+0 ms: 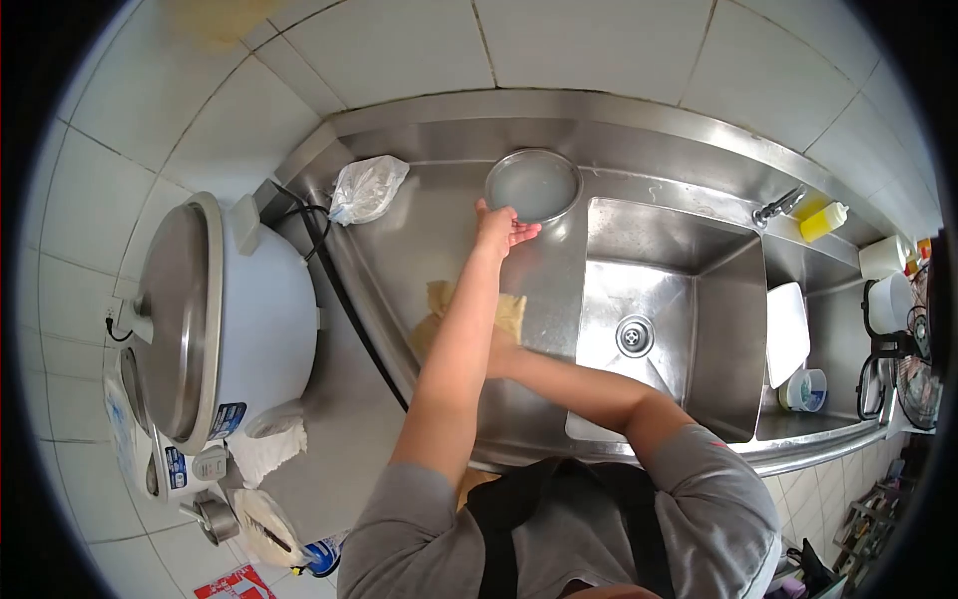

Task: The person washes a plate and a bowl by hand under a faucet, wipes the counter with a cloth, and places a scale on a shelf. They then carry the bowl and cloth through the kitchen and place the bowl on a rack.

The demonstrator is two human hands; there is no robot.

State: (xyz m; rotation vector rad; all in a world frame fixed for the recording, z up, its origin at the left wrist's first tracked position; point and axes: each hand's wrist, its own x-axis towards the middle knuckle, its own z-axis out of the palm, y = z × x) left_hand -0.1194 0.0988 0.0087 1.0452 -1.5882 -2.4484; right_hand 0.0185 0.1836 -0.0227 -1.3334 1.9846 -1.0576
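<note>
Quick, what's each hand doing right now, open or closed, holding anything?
Left hand: open, fingers at the near rim of the metal bowl.
Right hand: at the yellow cloth, mostly hidden behind the left forearm; cannot tell.

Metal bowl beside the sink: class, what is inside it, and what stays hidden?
The metal bowl holds cloudy liquid, whitish and nearly up to the rim. The left hand touches its near edge. The liquid covers the bottom, so whether anything lies sunk in it cannot be seen.

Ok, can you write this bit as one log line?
left hand: at metal bowl rim | right hand: on yellow cloth, half hidden | spot: counter beside sink
</note>
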